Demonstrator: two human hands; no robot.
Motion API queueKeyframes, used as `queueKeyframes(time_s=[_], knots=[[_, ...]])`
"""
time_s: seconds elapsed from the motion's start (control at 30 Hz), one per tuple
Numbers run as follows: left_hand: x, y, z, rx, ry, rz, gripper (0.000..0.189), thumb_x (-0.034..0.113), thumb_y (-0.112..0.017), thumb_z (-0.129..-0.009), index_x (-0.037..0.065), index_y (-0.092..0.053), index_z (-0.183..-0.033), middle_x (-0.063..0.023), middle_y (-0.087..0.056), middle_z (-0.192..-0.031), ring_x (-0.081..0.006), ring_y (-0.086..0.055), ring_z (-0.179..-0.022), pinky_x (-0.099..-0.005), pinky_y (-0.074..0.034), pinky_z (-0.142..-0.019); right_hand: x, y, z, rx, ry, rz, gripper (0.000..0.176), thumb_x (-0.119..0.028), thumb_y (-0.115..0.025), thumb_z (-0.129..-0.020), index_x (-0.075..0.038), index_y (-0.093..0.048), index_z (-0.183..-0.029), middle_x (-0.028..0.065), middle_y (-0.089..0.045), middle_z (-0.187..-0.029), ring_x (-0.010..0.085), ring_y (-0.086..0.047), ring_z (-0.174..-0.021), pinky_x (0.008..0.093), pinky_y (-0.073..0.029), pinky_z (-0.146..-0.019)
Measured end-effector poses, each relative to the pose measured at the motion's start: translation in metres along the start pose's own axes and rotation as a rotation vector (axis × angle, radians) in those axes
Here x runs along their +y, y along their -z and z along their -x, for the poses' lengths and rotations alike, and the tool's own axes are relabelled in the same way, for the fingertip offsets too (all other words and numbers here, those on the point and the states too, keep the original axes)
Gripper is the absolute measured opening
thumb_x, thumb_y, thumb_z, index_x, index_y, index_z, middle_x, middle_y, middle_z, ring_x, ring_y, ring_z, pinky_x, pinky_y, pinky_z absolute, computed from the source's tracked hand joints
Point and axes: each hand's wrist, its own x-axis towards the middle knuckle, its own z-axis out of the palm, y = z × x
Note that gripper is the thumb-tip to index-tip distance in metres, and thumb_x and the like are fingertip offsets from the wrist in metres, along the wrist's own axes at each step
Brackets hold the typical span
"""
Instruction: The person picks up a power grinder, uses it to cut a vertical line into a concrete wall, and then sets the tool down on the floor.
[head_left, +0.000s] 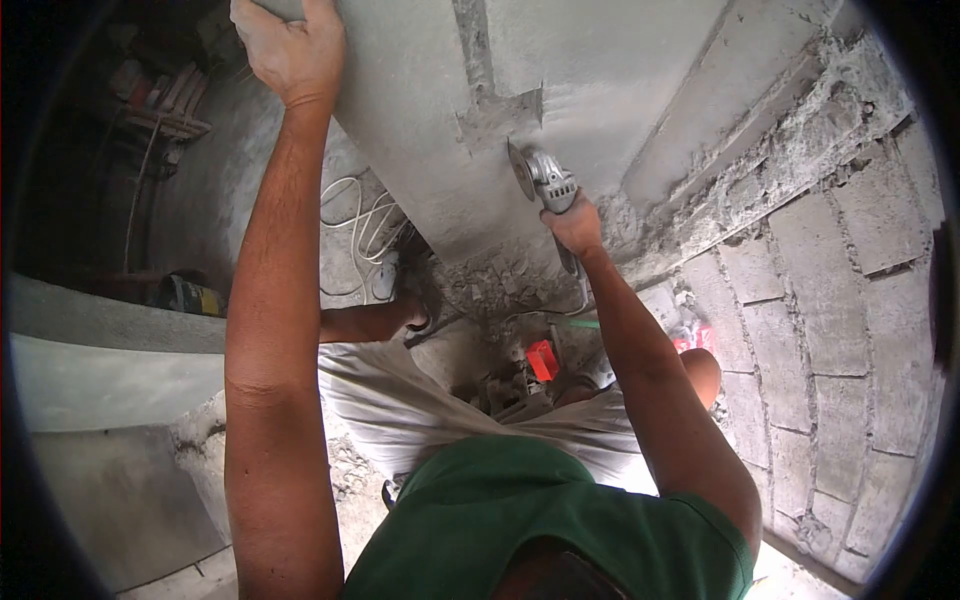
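Got a silver-grey metal angle grinder (552,180) grasped in the right hand (573,226), just above frame centre, disc right by the rough channel (500,112) in the smooth grey wall (415,150). Left hand (292,55) at the wall's edge, upper left; fingers partly cropped, so can't tell if clenched. Loose white cable (358,232) lying left of centre.

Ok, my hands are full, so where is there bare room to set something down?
The grey ledge left of the bucket looks bare. The plastered wall between the left hand and the grinder is open, but only for passing a hand, warily. Between the legs is crowded: rubble, red object.
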Motion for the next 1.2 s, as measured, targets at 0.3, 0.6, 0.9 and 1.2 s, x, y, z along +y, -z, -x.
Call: queueKeyframes(time_s=[0.3,0.6,0.9,1.2], knots=[[0.001,0.000,0.001,0.020,0.019,-0.050,0.071,0.034,-0.068,-0.095,-0.004,-0.038,-0.147,-0.0300,-0.054,-0.134,-0.0392,-0.054,-0.125,-0.0426,-0.040,-0.108,0.002,-0.001,0.005,0.003,-0.010,-0.042,0.060,-0.030,-0.078,-0.070,0.004,-0.060,-0.117,0.0244,-0.073,-0.103,0.0397,-0.070,-0.101,0.0420,-0.054,-0.089],[0.002,0.000,0.002,0.002,0.038,-0.021,0.070,0.033,-0.068,-0.095,-0.004,-0.038,-0.146,-0.0295,-0.054,-0.135,-0.0391,-0.054,-0.126,-0.0430,-0.041,-0.108,0.018,-0.016,-0.004,0.041,0.012,0.001,0.062,-0.032,-0.078,-0.068,0.007,-0.059,-0.114,0.0262,-0.072,-0.101,0.0403,-0.071,-0.099,0.0431,-0.055,-0.087],[0.004,-0.001,0.000,0.000,0.079,-0.048,0.071,0.033,-0.068,-0.094,-0.004,-0.038,-0.146,-0.0296,-0.054,-0.135,-0.0397,-0.054,-0.126,-0.0437,-0.041,-0.108,0.035,-0.023,-0.003,-0.010,-0.020,0.107,0.064,-0.034,-0.078,-0.066,0.005,-0.062,-0.114,0.0267,-0.072,-0.103,0.0420,-0.070,-0.100,0.0449,-0.055,-0.089],[0.005,-0.001,0.001,-0.002,0.055,-0.006,0.070,0.035,-0.068,-0.095,-0.004,-0.039,-0.146,-0.0273,-0.056,-0.133,-0.0363,-0.055,-0.124,-0.0419,-0.041,-0.107,0.027,-0.023,0.004,-0.008,-0.055,0.035,0.060,-0.033,-0.079,-0.067,0.005,-0.061,-0.111,0.0273,-0.072,-0.101,0.0433,-0.069,-0.100,0.0466,-0.054,-0.088]])
